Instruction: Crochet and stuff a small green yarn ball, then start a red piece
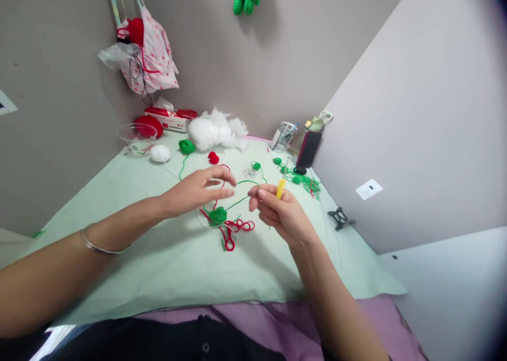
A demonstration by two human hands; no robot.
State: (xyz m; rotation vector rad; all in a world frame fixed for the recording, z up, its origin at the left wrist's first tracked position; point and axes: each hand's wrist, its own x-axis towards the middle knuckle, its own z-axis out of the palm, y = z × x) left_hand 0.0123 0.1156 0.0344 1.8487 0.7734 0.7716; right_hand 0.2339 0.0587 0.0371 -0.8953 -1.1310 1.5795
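Note:
My left hand (200, 189) hovers over the table with its fingers stretched out and apart, and nothing shows in it. In my right hand (279, 210) is a crochet hook with a yellow handle (281, 188), its thin metal shaft pointing up. Thumb and index finger of that hand are pinched together. A green yarn strand (237, 201) runs from near these fingertips toward a small green yarn bundle (217, 215) below my left hand. Loose red yarn (241, 225) lies curled beside the bundle. Whatever the pinch holds is too small to make out.
White stuffing (216, 131) is heaped at the back, near a tissue box (170, 120) and a plastic tub (138, 139). Green yarn (186, 147) and white yarn (160, 153) balls lie at left. On the right are small green crocheted pieces (297, 179), a phone (309, 149) and a black clip (339, 218).

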